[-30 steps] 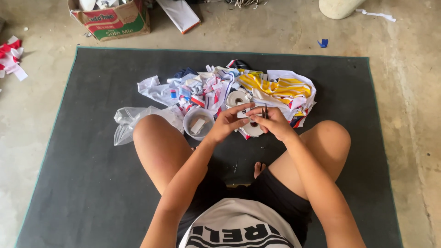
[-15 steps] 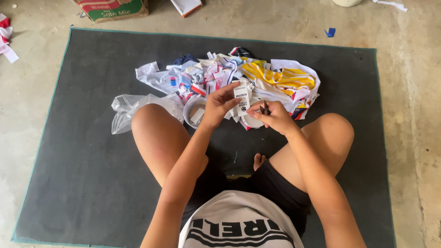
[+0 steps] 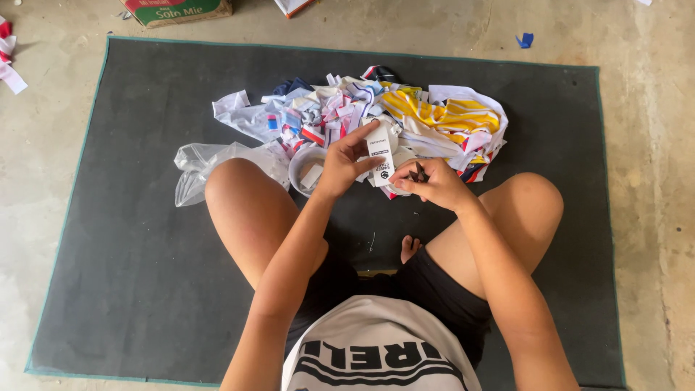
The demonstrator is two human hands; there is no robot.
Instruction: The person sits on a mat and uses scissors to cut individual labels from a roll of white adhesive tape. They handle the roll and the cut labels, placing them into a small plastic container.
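Observation:
I sit cross-legged on a dark grey mat (image 3: pixel 130 239). My left hand (image 3: pixel 344 165) holds up a small white printed label (image 3: pixel 380 153) between thumb and fingers. My right hand (image 3: pixel 432 185) is closed on a small dark tool (image 3: pixel 418 172) just right of the label. Under both hands lies a pile of cut fabric pieces and labels (image 3: pixel 347 108) in white, red and blue, with a yellow-and-white striped garment (image 3: pixel 449 116) on its right side. A small round white container (image 3: pixel 308 168) sits by my left wrist.
A crumpled clear plastic bag (image 3: pixel 199 163) lies beside my left knee. A cardboard box (image 3: pixel 177 10) stands beyond the mat's far edge. Fabric scraps (image 3: pixel 9 61) lie on the concrete at far left, and a blue scrap (image 3: pixel 526 39) at top right.
My left hand has lifted the white label higher above the pile. My right hand has stayed low with the dark tool. The camera has tilted down slightly.

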